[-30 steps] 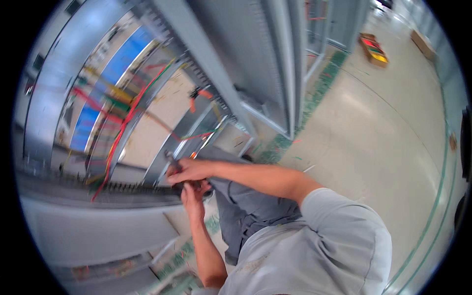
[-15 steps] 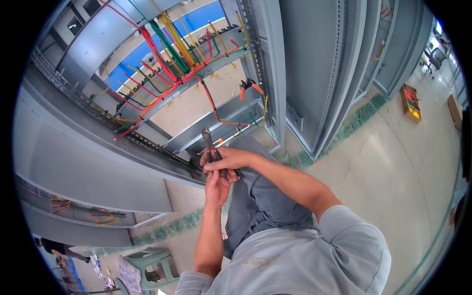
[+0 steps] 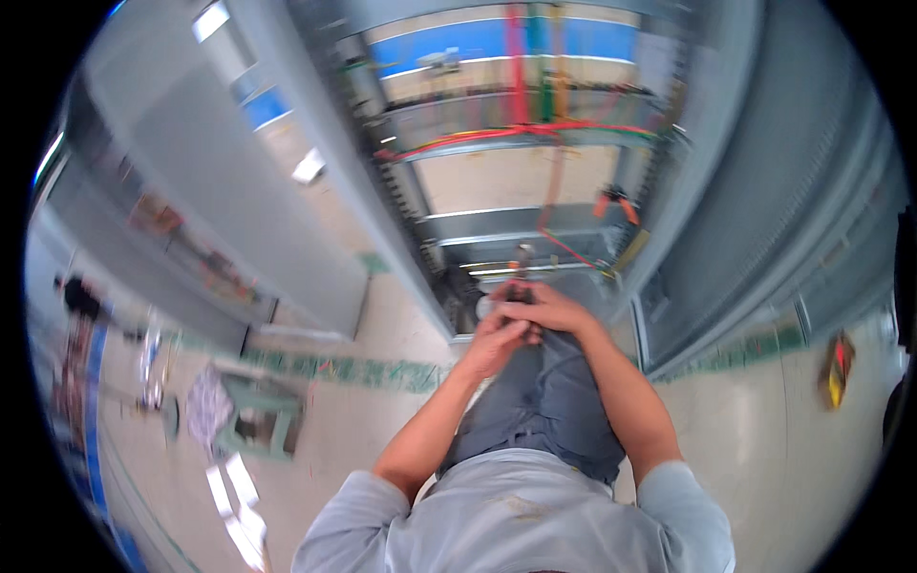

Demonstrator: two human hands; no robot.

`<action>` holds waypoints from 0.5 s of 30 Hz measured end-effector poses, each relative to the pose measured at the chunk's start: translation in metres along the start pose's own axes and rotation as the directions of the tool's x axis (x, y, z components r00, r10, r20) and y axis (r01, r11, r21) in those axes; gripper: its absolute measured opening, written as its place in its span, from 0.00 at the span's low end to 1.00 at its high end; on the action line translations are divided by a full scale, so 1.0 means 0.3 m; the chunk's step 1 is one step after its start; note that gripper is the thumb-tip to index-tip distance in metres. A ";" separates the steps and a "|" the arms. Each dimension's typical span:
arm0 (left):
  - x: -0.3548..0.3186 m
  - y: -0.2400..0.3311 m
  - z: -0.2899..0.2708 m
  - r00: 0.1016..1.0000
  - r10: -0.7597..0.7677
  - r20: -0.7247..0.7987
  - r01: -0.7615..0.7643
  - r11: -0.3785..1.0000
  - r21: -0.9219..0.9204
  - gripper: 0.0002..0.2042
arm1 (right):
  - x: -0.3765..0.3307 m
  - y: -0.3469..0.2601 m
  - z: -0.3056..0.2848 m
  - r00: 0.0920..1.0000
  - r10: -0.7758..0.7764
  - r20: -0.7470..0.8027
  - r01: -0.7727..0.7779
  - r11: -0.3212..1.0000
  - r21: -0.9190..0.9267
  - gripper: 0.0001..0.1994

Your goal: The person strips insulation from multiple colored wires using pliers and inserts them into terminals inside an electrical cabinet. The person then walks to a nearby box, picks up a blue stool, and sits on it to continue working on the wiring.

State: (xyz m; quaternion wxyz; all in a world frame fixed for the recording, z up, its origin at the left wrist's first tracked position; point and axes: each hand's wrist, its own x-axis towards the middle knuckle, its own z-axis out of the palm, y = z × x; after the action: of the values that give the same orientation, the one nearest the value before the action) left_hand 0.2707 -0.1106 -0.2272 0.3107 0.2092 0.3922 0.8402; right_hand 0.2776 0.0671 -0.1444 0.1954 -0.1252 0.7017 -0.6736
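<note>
Blurred by motion, a pair of pliers points away from me above my lap, its jaws up and its dark handles mostly covered by fingers. My right hand is closed round the handles. Just below it, my left hand has its fingers drawn together against the right hand; what they pinch, if anything, is hidden. Beyond both hands stands an open grey metal cabinet frame. Red, green and yellow wires run down into it and branch sideways along a crossbar.
An orange-handled tool sits at the frame's right side. Grey cabinet panels rise on both sides. Behind me to the left are a green stool with a patterned cloth and white sheets on the floor. A box of coloured items lies far right.
My view has swung left, so the cabinet frame now stands squarely ahead and more floor shows at left. Both hands stay together at the pliers.
</note>
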 end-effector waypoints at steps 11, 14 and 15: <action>-0.129 -0.033 -0.110 0.984 -0.044 -0.170 0.030 0.996 -0.087 0.15 | 0.028 0.066 -0.029 0.992 -0.044 -0.120 0.035 0.996 -0.078 0.24; -0.174 -0.098 -0.203 0.951 -0.107 -0.290 0.078 0.991 -0.108 0.16 | 0.022 0.069 -0.035 0.991 -0.059 -0.120 0.032 0.977 -0.211 0.24; -0.177 -0.111 -0.252 0.921 -0.127 -0.368 0.110 0.992 -0.066 0.16 | 0.030 0.059 -0.041 0.990 -0.072 -0.120 0.036 0.959 -0.283 0.24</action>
State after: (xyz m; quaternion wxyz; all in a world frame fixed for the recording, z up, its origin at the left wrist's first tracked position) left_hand 0.2758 -0.1703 -0.3049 0.2858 0.0155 0.4372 0.8526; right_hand 0.2656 0.0753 -0.1626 0.1113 -0.1268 0.7974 -0.5794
